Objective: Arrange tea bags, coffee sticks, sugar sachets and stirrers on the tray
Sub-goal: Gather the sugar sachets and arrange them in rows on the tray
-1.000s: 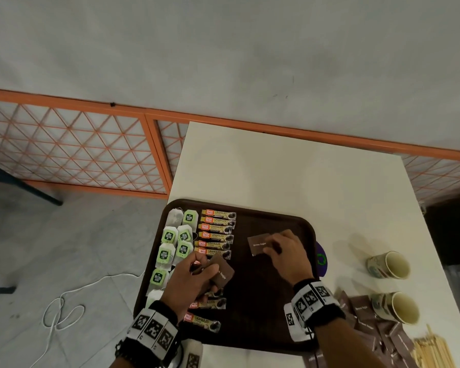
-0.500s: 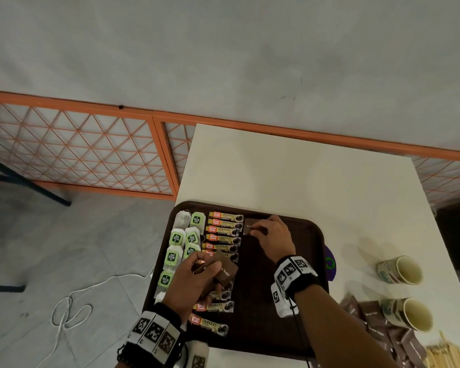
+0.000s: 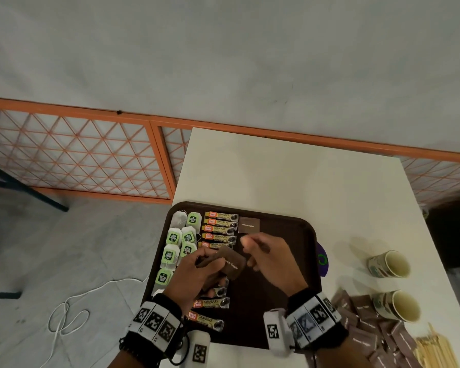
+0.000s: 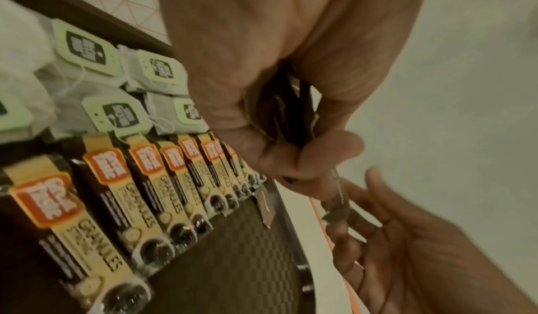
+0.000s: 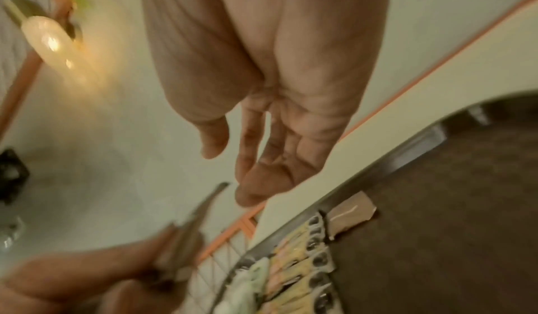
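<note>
The left hand (image 3: 197,272) grips a small stack of brown sugar sachets (image 3: 230,264) above the tray (image 3: 307,235), likely as a supply for the right hand (image 3: 272,258), which hangs empty with fingers relaxed beside it. One sachet (image 3: 248,224) lies next to the coffee sticks (image 3: 219,229), apparently starting a column; tea bags (image 3: 179,237) sit leftmost. The white tabletop (image 3: 276,176) meets a grey wall with orange lattice railing (image 3: 72,158).
</note>
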The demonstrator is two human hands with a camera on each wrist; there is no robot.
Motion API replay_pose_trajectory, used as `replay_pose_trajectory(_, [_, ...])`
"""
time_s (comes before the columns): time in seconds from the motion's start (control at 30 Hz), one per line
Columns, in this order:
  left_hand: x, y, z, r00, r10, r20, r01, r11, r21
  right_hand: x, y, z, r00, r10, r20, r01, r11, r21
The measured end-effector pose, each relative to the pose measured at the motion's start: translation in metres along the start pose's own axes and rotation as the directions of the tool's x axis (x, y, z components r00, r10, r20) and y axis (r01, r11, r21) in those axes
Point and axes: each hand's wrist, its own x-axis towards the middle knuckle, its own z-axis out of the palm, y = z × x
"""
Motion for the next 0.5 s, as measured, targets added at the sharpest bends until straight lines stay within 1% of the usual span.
replay_pose_trajectory(0.03, [0.000, 0.000, 0.005, 1.000, 0.005, 0.014, -0.006, 1.000, 0.010, -0.009, -0.004, 0.002, 0.999, 0.001, 0.050, -0.003, 0.999, 0.039])
replay_pose_trajectory(0.07, [-0.001, 0.001, 0.010, 1.000, 0.008, 0.029, -0.008, 1.000, 0.006, -0.016, -0.006, 0.004, 0.997, -0.002, 0.072, -0.002, 0.998, 0.057])
replay_pose_trajectory(0.13, [-0.001, 0.001, 0.020, 0.998, 0.010, 0.066, -0.008, 0.999, -0.036, -0.024, -0.003, 0.003, 0.999, 0.015, 0.029, -0.018, 0.995, 0.096])
replay_pose_trajectory(0.2, [-0.001, 0.001, 0.027, 0.996, 0.003, 0.084, 0.003, 0.998, -0.066, -0.032, 0.002, -0.003, 0.996, 0.080, -0.034, -0.072, 0.980, 0.184])
replay_pose_trajectory(0.27, [-0.002, 0.001, 0.033, 0.996, -0.004, 0.085, 0.010, 0.997, -0.072, -0.040, 0.005, -0.010, 0.990, 0.141, -0.015, -0.127, 0.930, 0.344])
replay_pose_trajectory(0.33, [-0.003, 0.000, 0.037, 0.996, 0.008, 0.088, -0.005, 0.999, -0.033, -0.047, 0.007, -0.016, 0.984, 0.169, 0.059, -0.176, 0.865, 0.469])
replay_pose_trajectory(0.37, [-0.004, 0.000, 0.038, 0.995, 0.018, 0.096, -0.020, 1.000, 0.018, -0.049, 0.009, -0.018, 0.985, 0.158, 0.076, -0.175, 0.876, 0.449])
replay_pose_trajectory(0.4, [-0.004, -0.001, 0.040, 0.994, 0.024, 0.108, -0.033, 0.996, 0.082, -0.049, 0.011, -0.020, 0.989, 0.125, 0.084, -0.148, 0.920, 0.362])
replay_pose_trajectory(0.43, [-0.005, -0.002, 0.042, 0.992, 0.025, 0.121, -0.042, 0.989, 0.138, -0.049, 0.014, -0.022, 0.991, 0.087, 0.099, -0.108, 0.966, 0.236])
replay_pose_trajectory(0.47, [-0.006, -0.004, 0.044, 0.992, 0.024, 0.123, -0.046, 0.984, 0.172, -0.047, 0.017, -0.023, 0.990, 0.061, 0.126, -0.076, 0.990, 0.122])
replay_pose_trajectory(0.5, [-0.006, -0.005, 0.045, 0.994, 0.023, 0.107, -0.042, 0.982, 0.182, -0.044, 0.022, -0.024, 0.986, 0.075, 0.147, -0.084, 0.994, 0.062])
